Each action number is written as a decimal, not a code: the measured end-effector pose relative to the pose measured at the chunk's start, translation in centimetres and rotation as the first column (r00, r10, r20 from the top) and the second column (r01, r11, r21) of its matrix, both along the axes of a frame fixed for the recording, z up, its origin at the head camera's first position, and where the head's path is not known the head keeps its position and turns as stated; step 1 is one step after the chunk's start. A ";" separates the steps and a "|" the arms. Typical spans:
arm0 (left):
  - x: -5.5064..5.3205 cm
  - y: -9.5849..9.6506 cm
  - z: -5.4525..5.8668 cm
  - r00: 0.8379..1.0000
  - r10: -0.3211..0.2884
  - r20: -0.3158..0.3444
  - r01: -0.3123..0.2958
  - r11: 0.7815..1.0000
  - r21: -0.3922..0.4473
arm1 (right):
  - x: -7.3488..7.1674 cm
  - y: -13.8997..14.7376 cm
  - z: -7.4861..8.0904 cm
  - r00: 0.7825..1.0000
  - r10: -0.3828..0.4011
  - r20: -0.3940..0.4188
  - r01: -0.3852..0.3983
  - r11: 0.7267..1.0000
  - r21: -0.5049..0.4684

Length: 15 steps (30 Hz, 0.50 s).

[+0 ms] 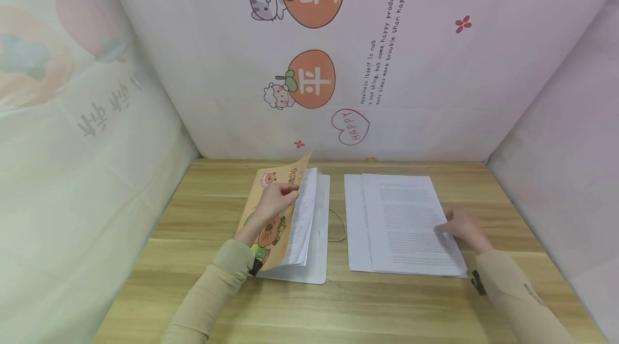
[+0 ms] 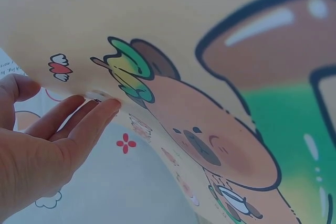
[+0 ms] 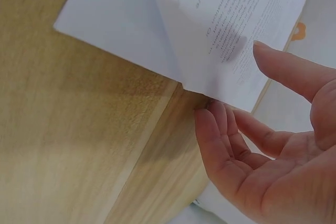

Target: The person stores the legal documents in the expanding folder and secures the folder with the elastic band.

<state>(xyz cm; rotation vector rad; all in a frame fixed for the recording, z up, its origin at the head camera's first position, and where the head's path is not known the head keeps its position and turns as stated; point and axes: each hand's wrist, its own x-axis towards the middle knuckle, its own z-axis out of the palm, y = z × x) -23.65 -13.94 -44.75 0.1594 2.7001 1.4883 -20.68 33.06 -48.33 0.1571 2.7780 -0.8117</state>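
Observation:
An orange-tan folder (image 1: 253, 200) with cartoon animals on its cover stands part open at the left of the table. By the cover's raised right edge, my left hand (image 1: 276, 200) holds it between thumb and fingers. Printed sheets (image 1: 301, 231) lie inside, over the pale back board (image 1: 317, 266). To the right is a loose stack of printed paper (image 1: 411, 226), its sheets slightly fanned. My right hand (image 1: 462, 227) is at the stack's right edge. In the right wrist view its thumb (image 3: 278, 64) extends above the top sheet, and the fingertips (image 3: 205, 116) touch the edge from below.
A thin elastic loop (image 1: 345, 230) lies on the wooden table (image 1: 367, 306) between folder and stack. White printed cloth walls (image 1: 411, 91) enclose the back and both sides. A dark strap (image 1: 477, 282) shows beneath the right wrist.

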 end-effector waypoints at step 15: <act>-0.1 -0.1 -0.1 1.000 -0.001 -0.005 0.001 1.000 -0.001 | -0.8 -0.1 -0.7 1.000 -0.003 0.026 0.002 1.000 0.029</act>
